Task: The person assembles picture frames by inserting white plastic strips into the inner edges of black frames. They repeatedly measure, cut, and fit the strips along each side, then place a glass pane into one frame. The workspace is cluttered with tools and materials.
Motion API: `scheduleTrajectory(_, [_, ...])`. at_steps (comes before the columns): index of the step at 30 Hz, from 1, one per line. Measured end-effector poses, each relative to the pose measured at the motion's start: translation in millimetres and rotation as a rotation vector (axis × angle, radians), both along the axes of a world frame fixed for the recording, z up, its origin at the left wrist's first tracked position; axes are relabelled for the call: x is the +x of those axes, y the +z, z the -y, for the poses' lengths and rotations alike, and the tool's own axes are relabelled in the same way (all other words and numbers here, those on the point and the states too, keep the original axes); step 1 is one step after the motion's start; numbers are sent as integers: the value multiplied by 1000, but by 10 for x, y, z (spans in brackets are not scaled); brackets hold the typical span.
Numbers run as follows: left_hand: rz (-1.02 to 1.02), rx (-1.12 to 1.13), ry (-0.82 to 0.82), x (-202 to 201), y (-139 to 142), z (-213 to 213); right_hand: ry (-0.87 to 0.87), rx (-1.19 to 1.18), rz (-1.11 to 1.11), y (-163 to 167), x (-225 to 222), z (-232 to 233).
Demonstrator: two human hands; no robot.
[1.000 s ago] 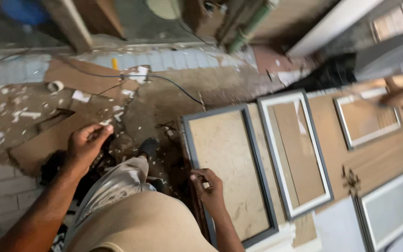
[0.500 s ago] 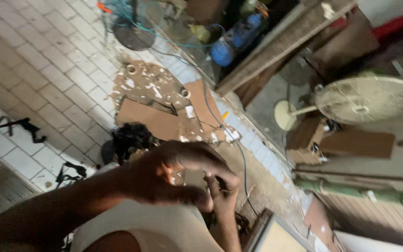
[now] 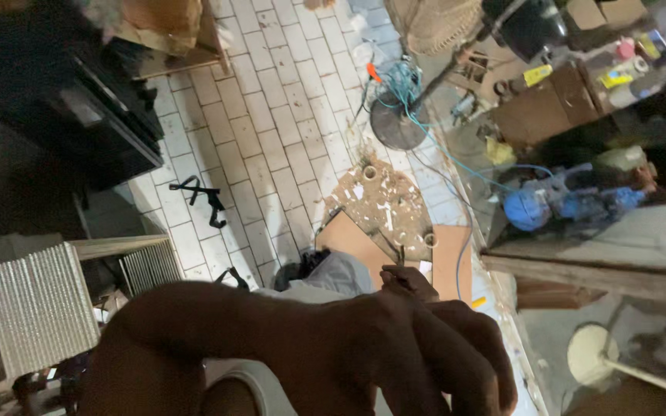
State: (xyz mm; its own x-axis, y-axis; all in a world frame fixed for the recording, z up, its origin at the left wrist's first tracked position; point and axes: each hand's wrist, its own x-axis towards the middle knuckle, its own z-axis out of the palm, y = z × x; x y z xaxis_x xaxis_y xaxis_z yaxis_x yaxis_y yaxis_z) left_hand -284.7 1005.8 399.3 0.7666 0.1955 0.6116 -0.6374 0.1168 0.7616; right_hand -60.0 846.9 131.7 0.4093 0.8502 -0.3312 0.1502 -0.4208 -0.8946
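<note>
- Dark cabinet [image 3: 79, 115] at the left; beneath it a ribbed silvery panel [image 3: 36, 308] on the white tiled floor [image 3: 271, 146].
- Two black clamps [image 3: 202, 196] lie on the tiles.
- Brown cardboard sheets [image 3: 364, 239], littered with scraps, lie mid-floor.
- Left hand [image 3: 456, 362] fills the foreground, fingers curled narrow over the right hand [image 3: 406, 281]; whether either holds anything cannot be told.
- A blue machine [image 3: 556, 204] sits at the right; yellow and pink packages [image 3: 622, 65] on a bench, labels blurred.

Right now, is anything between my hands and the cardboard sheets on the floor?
Nothing visible does. Your joined hands show right at the near edge of the cardboard sheets, with your grey-trousered knee just beside them. Wood chips lie beyond the cardboard and a thin cable runs along it, neither in the path.
</note>
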Motion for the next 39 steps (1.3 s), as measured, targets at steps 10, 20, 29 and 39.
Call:
scheduleTrajectory(10, [-145,-15,260,202,-606,-2569,171,225,327,-464,542,-2994])
scheduleTrajectory(20, [-1040,-577,968,278,-1705,-4987,304,192,356,160,1642,-6566])
scheduleTrajectory(29, [-1001,-456,1034,1364,-2303,-7770,-58,252,421,-865,3084,-8805])
scheduleTrajectory(39, [-1063,104,362,4480,-2171,-11101,-560,-330,177,-795,3639,-9189])
